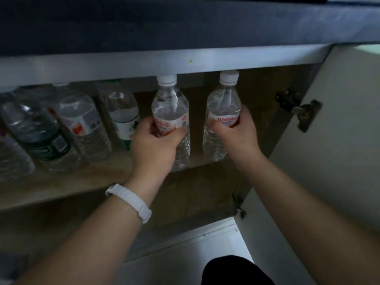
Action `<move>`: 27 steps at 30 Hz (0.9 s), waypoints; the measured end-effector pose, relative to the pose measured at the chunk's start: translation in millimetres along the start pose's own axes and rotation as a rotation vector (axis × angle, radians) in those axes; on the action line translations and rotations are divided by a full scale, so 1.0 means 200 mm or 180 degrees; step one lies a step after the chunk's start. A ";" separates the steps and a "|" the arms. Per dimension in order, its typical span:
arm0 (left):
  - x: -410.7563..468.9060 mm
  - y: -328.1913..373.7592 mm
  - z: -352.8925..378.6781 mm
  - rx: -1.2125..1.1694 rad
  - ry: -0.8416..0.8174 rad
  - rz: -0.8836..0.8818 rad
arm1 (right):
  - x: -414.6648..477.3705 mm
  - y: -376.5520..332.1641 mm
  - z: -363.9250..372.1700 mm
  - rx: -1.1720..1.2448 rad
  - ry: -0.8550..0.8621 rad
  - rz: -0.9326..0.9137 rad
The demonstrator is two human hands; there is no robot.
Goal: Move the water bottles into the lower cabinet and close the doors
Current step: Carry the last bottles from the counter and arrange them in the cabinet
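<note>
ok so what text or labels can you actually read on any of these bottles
"Watsons", partly covered: red letters on the label of the bottle in the right hand.
Red characters, too blurred to read: label of the bottle in the left hand.
Code squares and print, unreadable: the dark-label bottle, red-and-white-label bottle and green-and-white-label bottle.

I hold two clear water bottles upright on the cabinet shelf (pixel 86 177), one in each hand. The bottle in my left hand (pixel 171 108) has a white cap and a red-and-white label, its base at the shelf's front edge. The bottle in my right hand (pixel 223 103) looks the same, white-capped with red lettering, standing just beside the first with a gap between. Further left, more bottles (pixel 82 124) already stand on the shelf, some with red labels, others green. The right cabinet door (pixel 339 140) stands open.
</note>
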State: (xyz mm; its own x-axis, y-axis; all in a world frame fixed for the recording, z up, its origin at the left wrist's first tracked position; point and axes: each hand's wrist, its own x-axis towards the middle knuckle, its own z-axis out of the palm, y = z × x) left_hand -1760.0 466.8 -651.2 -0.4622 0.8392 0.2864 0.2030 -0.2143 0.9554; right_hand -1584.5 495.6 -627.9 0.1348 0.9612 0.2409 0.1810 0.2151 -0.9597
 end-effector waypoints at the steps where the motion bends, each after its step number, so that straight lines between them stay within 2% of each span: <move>1: 0.01 -0.01 0.03 -0.0023 0.0033 -0.0016 | 0.03 0.01 -0.01 0.0022 0.0028 0.0017; 11: 0.12 -0.11 0.23 0.0155 -0.0051 -0.0100 | 0.18 0.10 -0.02 0.0228 -0.0006 -0.0017; 16: 0.12 -0.13 0.23 0.0283 -0.0099 0.0032 | 0.17 0.18 -0.01 0.0404 -0.0035 -0.0017; 27: 0.09 -0.29 0.14 0.0376 -0.0892 0.0151 | 0.08 0.42 0.04 -0.0182 -0.0002 -0.0243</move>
State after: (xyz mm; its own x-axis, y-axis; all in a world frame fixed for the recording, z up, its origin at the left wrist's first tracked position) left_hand -1755.6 508.6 -703.2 -0.1970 0.9384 0.2840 0.3252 -0.2108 0.9219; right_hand -1575.8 530.3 -705.4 0.1178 0.9425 0.3129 0.2460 0.2776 -0.9287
